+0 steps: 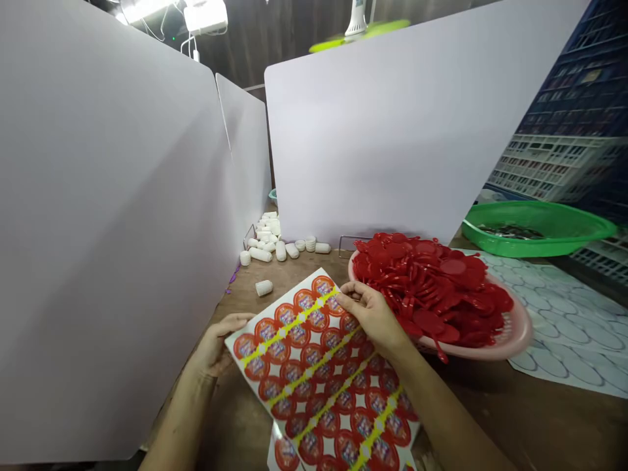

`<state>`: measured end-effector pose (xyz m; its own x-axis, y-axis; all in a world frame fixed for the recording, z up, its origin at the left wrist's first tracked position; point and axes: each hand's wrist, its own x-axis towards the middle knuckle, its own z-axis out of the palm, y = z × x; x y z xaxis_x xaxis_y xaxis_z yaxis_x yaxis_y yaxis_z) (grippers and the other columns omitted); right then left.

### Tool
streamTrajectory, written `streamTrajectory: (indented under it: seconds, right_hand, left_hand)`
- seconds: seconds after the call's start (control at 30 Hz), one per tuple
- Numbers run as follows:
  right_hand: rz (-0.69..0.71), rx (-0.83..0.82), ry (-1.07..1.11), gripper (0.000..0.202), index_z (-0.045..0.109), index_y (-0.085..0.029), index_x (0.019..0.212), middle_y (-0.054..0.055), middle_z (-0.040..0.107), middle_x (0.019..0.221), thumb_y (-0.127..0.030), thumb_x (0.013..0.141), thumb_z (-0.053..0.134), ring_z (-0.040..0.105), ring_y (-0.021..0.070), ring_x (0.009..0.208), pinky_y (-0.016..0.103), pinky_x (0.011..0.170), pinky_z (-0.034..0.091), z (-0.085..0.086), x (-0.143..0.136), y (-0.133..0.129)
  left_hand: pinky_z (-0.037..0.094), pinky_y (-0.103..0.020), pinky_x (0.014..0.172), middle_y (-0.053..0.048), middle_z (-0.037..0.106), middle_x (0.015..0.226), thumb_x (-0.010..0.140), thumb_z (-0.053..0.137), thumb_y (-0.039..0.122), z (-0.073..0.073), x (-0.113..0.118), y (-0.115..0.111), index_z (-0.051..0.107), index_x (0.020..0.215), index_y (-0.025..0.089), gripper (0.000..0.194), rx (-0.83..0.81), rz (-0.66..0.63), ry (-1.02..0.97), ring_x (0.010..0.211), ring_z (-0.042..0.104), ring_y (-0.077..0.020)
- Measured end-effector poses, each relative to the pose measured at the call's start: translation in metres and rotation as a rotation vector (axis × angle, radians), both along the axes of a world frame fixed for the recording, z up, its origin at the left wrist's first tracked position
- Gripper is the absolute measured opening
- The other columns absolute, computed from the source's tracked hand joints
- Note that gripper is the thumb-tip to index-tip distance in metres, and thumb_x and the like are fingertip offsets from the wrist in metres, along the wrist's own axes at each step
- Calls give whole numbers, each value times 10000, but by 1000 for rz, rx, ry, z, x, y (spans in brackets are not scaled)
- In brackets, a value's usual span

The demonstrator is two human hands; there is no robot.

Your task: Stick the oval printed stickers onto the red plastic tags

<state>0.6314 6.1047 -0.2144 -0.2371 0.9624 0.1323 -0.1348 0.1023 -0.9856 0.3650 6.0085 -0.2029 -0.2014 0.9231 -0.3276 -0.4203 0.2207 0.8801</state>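
Note:
Between my hands is a sticker sheet (314, 355), white with rows of round red labels and yellow strips, tilted over the table. My left hand (218, 343) grips its left corner, the fingers partly hidden behind it. My right hand (370, 314) pinches the upper right edge, thumb on top. Part of another sheet (284, 451) with red labels shows below the first. Just right of my right hand stands a pink basket (515, 333) heaped with red plastic pieces (432, 288), flat and round with thin stems.
White cylindrical pieces (267, 239) are piled at the back left, with one loose white piece (263, 288) nearer. White panels (367, 150) wall the left and back. A green basket (540, 229) sits at right, above a sheet with drawn ovals (569, 320). Stacked crates (544, 163) stand beyond.

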Motion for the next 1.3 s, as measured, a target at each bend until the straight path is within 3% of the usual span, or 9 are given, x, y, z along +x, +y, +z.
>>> streamTrajectory:
  seconds: [0.13, 0.33, 0.4, 0.53, 0.73, 0.9, 1.03, 1.17, 1.3]
  right_hand:
    - [-195, 0, 83, 373, 537, -217, 772, -19, 572, 706, -530, 694, 725, 520, 142, 652, 250, 589, 438, -8, 10, -3]
    - [-362, 27, 139, 328, 480, -241, 851, -24, 570, 742, -517, 781, 642, 552, 153, 693, 272, 649, 475, -10, 15, -5]
    - [-324, 40, 134, 310, 479, -248, 902, -12, 600, 788, -516, 814, 606, 585, 167, 742, 287, 685, 488, -5, 19, -11]
    - [-65, -6, 68, 389, 447, -268, 1133, 19, 671, 912, -508, 853, 571, 645, 195, 829, 323, 742, 510, -5, 29, -33]
    - [141, -235, 69, 480, 405, -280, 1194, 29, 695, 978, -449, 814, 644, 672, 184, 789, 330, 710, 533, -44, 34, -78]
    - [181, -320, 146, 594, 309, -331, 1260, 31, 631, 1101, -295, 791, 672, 634, 124, 690, 228, 527, 527, -62, 41, -114]
    - [170, -293, 45, 401, 443, -281, 1136, 32, 565, 1139, -287, 800, 663, 544, 91, 654, 192, 445, 523, -60, 50, -129]
    - [68, -251, 12, 346, 499, -256, 1100, 43, 558, 1083, -332, 807, 665, 541, 133, 752, 205, 465, 542, -56, 53, -133]
    - [-40, -215, 34, 387, 530, -240, 1099, 43, 592, 987, -377, 778, 698, 541, 131, 687, 225, 470, 548, -54, 51, -132]
  left_hand:
    - [563, -311, 635, -105, 743, 727, 684, 702, 317, -11, 9, 2, 708, 846, 97, 273, 136, -75, -134, 647, 698, -217]
    - [564, -298, 679, -80, 763, 882, 666, 793, 295, -28, 55, 0, 670, 1023, 149, 405, 147, -67, 28, 728, 714, -213]
    - [571, -325, 703, -75, 763, 905, 652, 809, 310, -32, 63, 1, 653, 1050, 164, 451, 164, -42, 69, 765, 719, -231]
    - [577, -328, 695, -73, 760, 927, 618, 827, 343, -35, 62, 6, 636, 997, 167, 460, 218, 62, 106, 798, 719, -245]
    - [579, -345, 696, -64, 757, 825, 562, 846, 316, -41, 45, 11, 619, 953, 145, 484, 177, 178, 145, 782, 720, -255]
    - [574, -353, 730, -63, 753, 790, 544, 849, 314, -45, 39, 14, 630, 938, 125, 490, 162, 184, 150, 772, 720, -250]
    - [579, -339, 693, -73, 755, 800, 559, 850, 313, -41, 38, 17, 627, 984, 120, 518, 134, 152, 149, 696, 717, -227]
    - [577, -316, 601, -116, 755, 883, 633, 812, 362, -31, 36, 9, 600, 1145, 132, 600, 72, 25, 171, 694, 720, -244]
    - [574, -309, 561, -142, 740, 974, 633, 824, 353, -23, 39, -17, 386, 1407, 199, 903, 0, -167, 207, 730, 723, -268]
